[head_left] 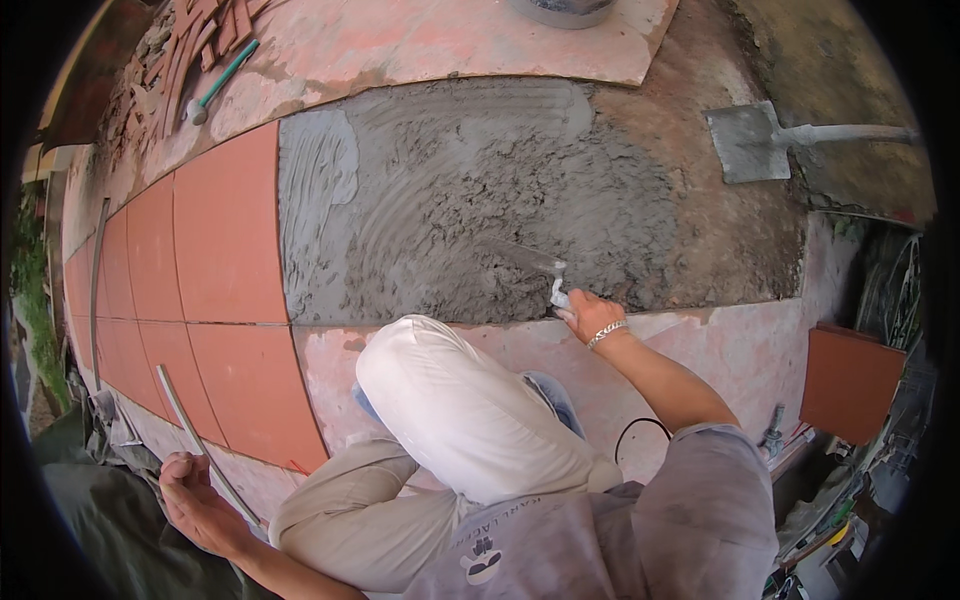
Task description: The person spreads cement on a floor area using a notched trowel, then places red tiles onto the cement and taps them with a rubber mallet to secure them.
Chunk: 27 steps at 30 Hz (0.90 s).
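Observation:
My right hand point(592, 318), with a chain bracelet at the wrist, is closed round the pale handle of a trowel point(530, 256). The trowel's thin blade lies over the grey wet mortar bed point(470, 190), partly blending into it. Toward the left the mortar is smoother, with a paler slurry patch point(318, 165) against the laid reddish tiles point(232, 220); toward the right it turns rough and loose. My left hand point(205, 505) hangs at the lower left near a metal bar point(200, 432), its fingers loosely curled and nothing visible in them.
A shovel point(750, 143) lies right of the mortar. Several loose tiles point(850, 385) are stacked at right, near tools. At the far left lie a green-handled mallet point(222, 82) and cut tile strips point(190, 50). A round container point(565, 10) stands at the far edge.

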Available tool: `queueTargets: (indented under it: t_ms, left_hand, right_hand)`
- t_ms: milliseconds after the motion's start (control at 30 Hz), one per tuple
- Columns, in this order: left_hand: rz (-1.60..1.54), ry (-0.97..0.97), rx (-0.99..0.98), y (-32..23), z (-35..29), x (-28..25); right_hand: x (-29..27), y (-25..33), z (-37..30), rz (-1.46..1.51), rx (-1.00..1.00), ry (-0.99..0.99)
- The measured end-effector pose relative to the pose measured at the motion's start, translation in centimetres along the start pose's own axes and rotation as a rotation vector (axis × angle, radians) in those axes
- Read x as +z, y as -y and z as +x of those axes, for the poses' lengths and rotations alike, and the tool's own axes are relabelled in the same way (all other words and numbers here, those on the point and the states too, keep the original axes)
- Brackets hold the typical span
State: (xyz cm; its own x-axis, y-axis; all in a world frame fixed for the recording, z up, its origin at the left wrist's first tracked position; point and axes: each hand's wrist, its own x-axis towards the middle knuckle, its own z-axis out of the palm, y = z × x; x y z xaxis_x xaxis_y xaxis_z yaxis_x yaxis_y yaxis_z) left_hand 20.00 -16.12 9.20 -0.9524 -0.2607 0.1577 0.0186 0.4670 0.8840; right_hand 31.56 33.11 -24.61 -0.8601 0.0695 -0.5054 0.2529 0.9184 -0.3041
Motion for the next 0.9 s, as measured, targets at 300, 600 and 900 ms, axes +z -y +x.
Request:
queueTargets:
  t_ms: [300, 600, 900]
  left_hand:
    - [0.028, 0.026, 0.015, 0.3, -1.0, -1.2]
    - [0.056, 0.003, 0.036, -0.3, -2.8, -2.4]
    - [0.105, 0.005, 0.034, -0.6, -3.4, -2.4]
  right_hand:
    - [-4.0, 4.8, 0.7, -0.054, -0.168, 0.459]
    - [-8.0, 10.1, 6.7, -0.250, -0.134, 0.736]
    - [-10.3, 2.5, 5.2, -0.364, -0.090, 0.756]
